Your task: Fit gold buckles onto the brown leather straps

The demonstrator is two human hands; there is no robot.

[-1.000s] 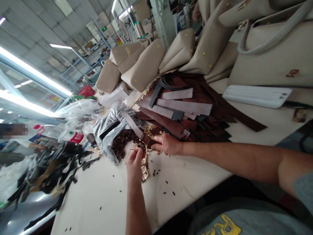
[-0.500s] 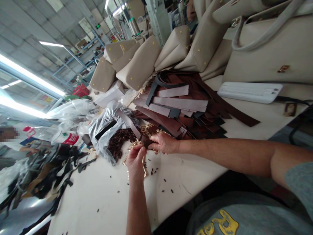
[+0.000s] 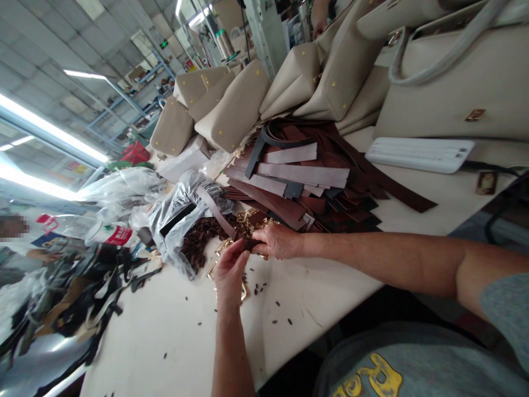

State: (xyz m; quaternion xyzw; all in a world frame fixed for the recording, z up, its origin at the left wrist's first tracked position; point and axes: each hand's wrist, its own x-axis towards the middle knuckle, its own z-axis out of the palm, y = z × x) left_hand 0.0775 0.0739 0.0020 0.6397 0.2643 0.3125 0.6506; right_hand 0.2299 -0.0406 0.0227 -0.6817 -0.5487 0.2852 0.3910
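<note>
Between my two hands is a leather strap (image 3: 218, 214), its pale side showing where it runs up over the plastic bag. Its dark brown end lies between my fingers, partly hidden. My left hand (image 3: 230, 269) pinches this end from the left, thumb against fingers. From the right, my right hand (image 3: 279, 241) is closed on the same end, its fingertips close to the left thumb. Gold metal buckles (image 3: 244, 292) lie under and around the left hand. More gold fittings (image 3: 249, 216) are heaped behind the hands, beside a pile of small dark brown leather loops (image 3: 200, 238).
Brown and pale leather strips (image 3: 306, 176) are stacked behind my right hand. Beige handbags (image 3: 235, 105) line the back. A white power bank-like box (image 3: 419, 154) lies at right. Clear plastic bags (image 3: 182, 204) and dark scraps (image 3: 95, 281) are at left. Small dark bits dot the white table (image 3: 173, 325).
My left hand has turned slightly and its fingers sit a little higher on the strap end. The right hand stays almost in place.
</note>
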